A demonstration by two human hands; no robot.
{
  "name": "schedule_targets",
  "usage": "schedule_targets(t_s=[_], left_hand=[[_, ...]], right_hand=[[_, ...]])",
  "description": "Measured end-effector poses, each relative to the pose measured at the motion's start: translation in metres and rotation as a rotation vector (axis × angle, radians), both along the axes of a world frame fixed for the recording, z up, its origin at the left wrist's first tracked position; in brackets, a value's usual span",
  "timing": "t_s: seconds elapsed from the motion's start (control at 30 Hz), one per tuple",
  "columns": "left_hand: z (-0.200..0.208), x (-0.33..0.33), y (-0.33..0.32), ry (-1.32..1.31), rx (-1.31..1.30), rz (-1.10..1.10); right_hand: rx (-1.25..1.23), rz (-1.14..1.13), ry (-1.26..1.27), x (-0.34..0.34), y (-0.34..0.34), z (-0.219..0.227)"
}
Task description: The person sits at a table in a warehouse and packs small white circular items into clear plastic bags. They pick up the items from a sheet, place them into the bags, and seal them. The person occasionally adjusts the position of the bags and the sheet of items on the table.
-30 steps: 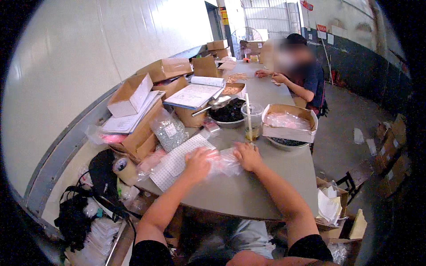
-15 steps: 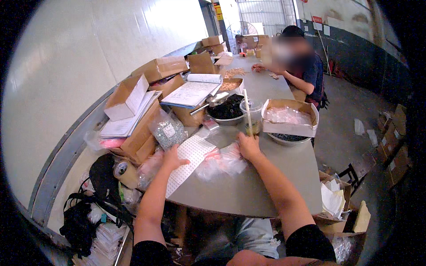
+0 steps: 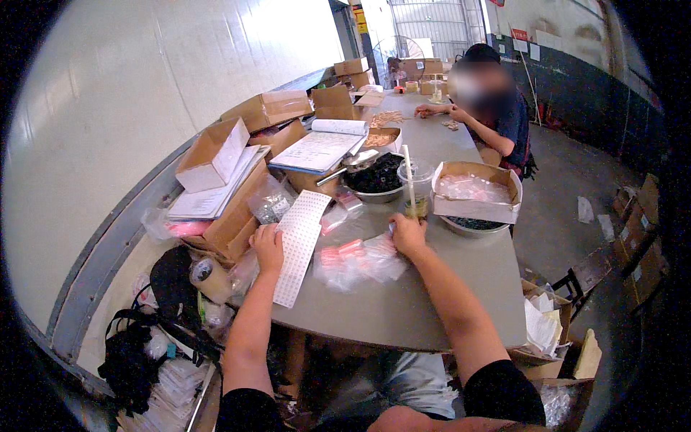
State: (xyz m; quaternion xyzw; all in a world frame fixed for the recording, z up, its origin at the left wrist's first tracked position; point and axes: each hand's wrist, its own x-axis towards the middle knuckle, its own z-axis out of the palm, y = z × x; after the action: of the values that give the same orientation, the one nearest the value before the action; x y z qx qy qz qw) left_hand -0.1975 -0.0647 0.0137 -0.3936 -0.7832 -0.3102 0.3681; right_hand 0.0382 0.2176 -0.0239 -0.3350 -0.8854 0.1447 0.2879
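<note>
From the head view, a heap of small clear plastic bags [image 3: 354,261] with pinkish-red pieces inside lay crumpled on the grey worktop [image 3: 403,309], glossy and loosely spread. The right hand [image 3: 407,235] rested on the heap's far right edge, fingers curled down onto the plastic, though I could not tell whether it truly pinched a bag. The left hand [image 3: 268,247] lay flat and open, well to the left of the bags, pressing on a long white sheet of small labels [image 3: 299,241] that ran slantwise between the two hands. Beyond the right hand stood a clear cup with a straw [image 3: 415,189], and beside it a shallow cardboard box [image 3: 476,191] lined with clear bags. A metal bowl of dark parts [image 3: 377,176] sat further back. Brown cartons [image 3: 268,109] lined the left wall side, with an open white booklet [image 3: 322,146] resting on one of them.
</note>
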Motion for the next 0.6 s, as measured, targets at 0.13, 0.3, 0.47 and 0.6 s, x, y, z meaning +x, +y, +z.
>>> schedule_targets(t_s=[0.13, 0.3, 0.47, 0.6], left_hand=[[0.004, 0.001, 0.002, 0.037, 0.075, -0.002], [0.005, 0.004, 0.004, -0.116, 0.089, -0.035], [-0.004, 0.003, 0.004, -0.034, 0.238, -0.09], [0.005, 0.01, 0.01, -0.149, 0.415, -0.11]], right_hand=[[-0.011, -0.073, 0.009, -0.005, -0.001, -0.001], [-0.151, -0.016, 0.152, -0.002, 0.005, 0.017], [-0.258, 0.231, 0.205, 0.064, 0.021, 0.045], [-0.171, 0.454, -0.224, 0.118, 0.017, 0.024]])
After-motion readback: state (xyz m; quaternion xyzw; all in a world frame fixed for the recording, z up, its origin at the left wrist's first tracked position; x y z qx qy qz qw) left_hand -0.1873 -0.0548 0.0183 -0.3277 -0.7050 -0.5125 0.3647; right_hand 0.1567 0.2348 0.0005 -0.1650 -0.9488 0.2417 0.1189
